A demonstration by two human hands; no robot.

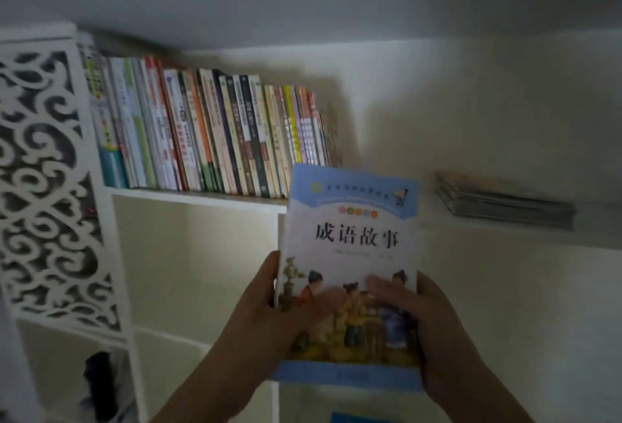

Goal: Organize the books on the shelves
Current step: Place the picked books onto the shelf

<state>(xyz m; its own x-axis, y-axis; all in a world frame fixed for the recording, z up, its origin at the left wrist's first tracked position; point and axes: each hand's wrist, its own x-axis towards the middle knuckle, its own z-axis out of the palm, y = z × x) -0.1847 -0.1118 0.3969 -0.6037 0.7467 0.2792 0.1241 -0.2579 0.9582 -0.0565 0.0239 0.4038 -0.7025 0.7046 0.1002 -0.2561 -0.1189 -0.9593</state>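
Filling the lower centre of the frame, a blue-and-white picture book [353,254] stands upright, cover facing the camera, gripped at its lower edges by the left hand [286,315] and right hand [420,321], fingers curled round it. Behind, upper left, a row of books [208,139] leans on the white shelf [195,196]; a flat stack [505,203] lies at right.

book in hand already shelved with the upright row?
No: both hands, left hand and right hand, hold the book in front of the shelf.

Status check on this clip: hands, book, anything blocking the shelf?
Left hand and right hand grip blue-covered book, upright. Row of books on shelf; open space at its right end. Nothing blocking.
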